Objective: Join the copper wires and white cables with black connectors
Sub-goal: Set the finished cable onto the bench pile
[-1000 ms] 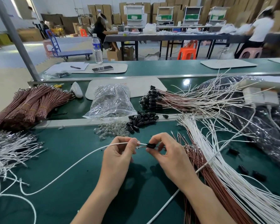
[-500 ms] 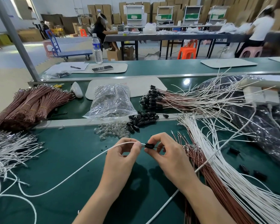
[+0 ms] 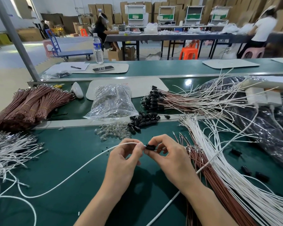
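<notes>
My left hand (image 3: 123, 159) pinches the end of a long white cable (image 3: 82, 167) that loops away to the left over the green table. My right hand (image 3: 168, 156) pinches a small black connector (image 3: 150, 147) between thumb and fingers, with a thin copper wire coming out of its right side. The cable's tip sits at the connector's left end, and the two hands nearly touch. A heap of loose black connectors (image 3: 142, 121) lies just beyond the hands. Copper wires (image 3: 219, 185) and white cables (image 3: 232, 176) fan out on the right.
Bundled copper wires (image 3: 28, 106) lie at the far left above a pile of white cables (image 3: 8, 152). A clear plastic bag (image 3: 111, 101) and small clear bulbs (image 3: 113, 132) sit ahead. Finished wires with black connectors (image 3: 155, 99) lie beyond, next to a dark plastic bag (image 3: 268, 128).
My left hand has pushed the white cable's tip to the right, up to the black connector. The gap between cable end and connector has closed. The right hand has barely moved.
</notes>
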### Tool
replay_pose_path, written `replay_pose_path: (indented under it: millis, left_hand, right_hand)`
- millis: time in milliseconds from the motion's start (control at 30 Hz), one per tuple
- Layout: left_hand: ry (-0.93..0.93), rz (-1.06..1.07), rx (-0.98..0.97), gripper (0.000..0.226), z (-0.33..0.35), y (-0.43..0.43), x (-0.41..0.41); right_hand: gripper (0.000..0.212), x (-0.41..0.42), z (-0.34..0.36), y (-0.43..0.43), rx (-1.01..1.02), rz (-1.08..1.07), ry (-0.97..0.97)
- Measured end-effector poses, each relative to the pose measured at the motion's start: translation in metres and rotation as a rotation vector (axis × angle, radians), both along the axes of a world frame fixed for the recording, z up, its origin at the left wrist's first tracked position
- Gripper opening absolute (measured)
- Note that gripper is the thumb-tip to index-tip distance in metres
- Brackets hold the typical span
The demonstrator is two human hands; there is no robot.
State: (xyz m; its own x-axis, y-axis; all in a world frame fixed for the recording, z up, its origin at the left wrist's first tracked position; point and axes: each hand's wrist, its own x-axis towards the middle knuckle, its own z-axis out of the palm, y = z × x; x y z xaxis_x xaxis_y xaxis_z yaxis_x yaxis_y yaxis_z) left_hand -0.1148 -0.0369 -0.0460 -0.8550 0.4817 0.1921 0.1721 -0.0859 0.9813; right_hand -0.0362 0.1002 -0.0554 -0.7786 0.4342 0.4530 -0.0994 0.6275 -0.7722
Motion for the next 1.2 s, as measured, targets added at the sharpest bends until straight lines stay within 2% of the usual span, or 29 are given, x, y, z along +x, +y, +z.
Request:
replay_pose_path:
  millis: [400, 467, 567, 667, 800, 933, 1200]
  left_hand:
    - [-0.018, 0.182, 0.108, 0.015, -0.005, 0.0, -0.008]
    - [-0.005, 0.176, 0.097, 0.014, -0.006, 0.0, -0.009]
    - [0.036, 0.157, 0.063, 0.015, -0.009, 0.002, -0.009]
    - [0.083, 0.139, 0.015, 0.017, -0.012, 0.002, -0.011]
    - [0.118, 0.116, -0.017, 0.017, -0.014, 0.003, -0.01]
    - [0.13, 0.081, -0.044, 0.014, -0.016, 0.002, -0.01]
    - [0.086, 0.074, -0.035, 0.018, -0.012, 0.001, -0.009]
  right_hand:
    - [0.021, -0.001, -0.005, 0.006, -0.021, 0.01, -0.131]
    - [0.022, 0.001, -0.003, 0.004, -0.063, 0.074, -0.14]
    - [0.038, 0.001, -0.001, 0.005, -0.107, 0.086, -0.112]
    - [0.025, 0.0, -0.002, 0.006, -0.105, 0.046, -0.126]
    - [0.028, -0.001, -0.002, 0.004, -0.089, 0.053, -0.117]
    - [0.022, 0.0, -0.003, 0.004, -0.063, 0.021, -0.097]
    - [0.023, 0.0, -0.003, 0.002, -0.029, -0.012, -0.135]
